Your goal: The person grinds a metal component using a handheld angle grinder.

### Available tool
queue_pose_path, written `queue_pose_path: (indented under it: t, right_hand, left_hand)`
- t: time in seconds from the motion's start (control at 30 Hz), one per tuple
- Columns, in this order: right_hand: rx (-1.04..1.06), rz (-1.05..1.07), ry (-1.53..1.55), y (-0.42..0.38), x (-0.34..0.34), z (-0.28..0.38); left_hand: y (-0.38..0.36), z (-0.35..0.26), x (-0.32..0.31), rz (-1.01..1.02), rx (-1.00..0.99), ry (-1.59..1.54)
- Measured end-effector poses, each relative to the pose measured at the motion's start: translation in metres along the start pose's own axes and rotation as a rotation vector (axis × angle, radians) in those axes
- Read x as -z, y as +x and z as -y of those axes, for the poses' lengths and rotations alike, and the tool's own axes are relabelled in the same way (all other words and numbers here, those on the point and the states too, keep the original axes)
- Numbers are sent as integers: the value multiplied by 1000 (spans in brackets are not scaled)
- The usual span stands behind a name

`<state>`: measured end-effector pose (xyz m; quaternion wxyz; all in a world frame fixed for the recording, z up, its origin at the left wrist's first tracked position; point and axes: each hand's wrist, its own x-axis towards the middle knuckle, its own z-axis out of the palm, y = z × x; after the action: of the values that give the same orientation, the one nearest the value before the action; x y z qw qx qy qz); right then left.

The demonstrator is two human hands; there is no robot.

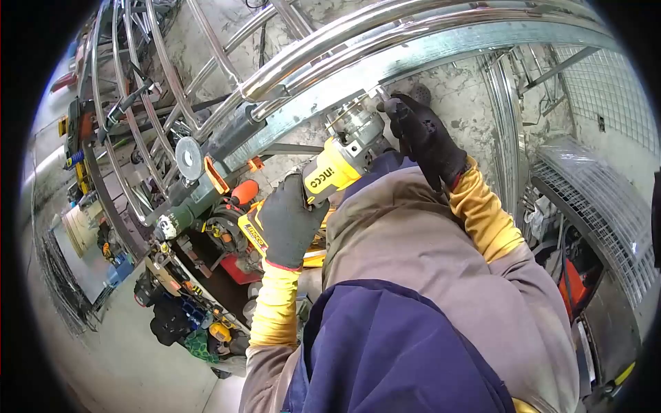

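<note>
My left hand, in a dark glove, wraps around the body of a yellow angle grinder marked INGCO. The grinder's metal head points up and right, beside the edge of a long metal beam. My right hand, also gloved, is closed just right of the grinder's head. Its fingers are bent at a dark piece with a small bright metal end; I cannot make out what that is, or whether it belongs to the grinder.
Polished curved metal tubes lie along the beam. A round grinding disc and an orange-handled tool are at the left. Tools crowd the lower left. Wire mesh panels lean at the right.
</note>
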<state>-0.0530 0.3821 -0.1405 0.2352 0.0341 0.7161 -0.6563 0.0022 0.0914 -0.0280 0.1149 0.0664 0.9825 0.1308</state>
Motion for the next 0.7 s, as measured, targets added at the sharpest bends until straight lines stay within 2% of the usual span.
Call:
queue_pose_path:
  t: [0.07,0.13,0.37,0.47,0.53,0.7]
  right_hand:
    - [82,-72,109,3,-3,-10]
    - [-4,-96,258,1,-5,-3]
    - [44,-72,187,-4,-2,17]
    - [-74,-68,245,-4,0,7]
    - [54,-63,220,-2,0,-4]
    - [70,-39,119,4,11,9]
  left_hand:
    - [1,0,1,0,11,10]
    - [2,-1,1,-1,26,21]
    - [5,-3,0,52,62,2]
    - [4,-4,-4,46,66,-6]
    - [5,-5,-5,45,72,-13]
    - [3,-9,-5,12,63,-47]
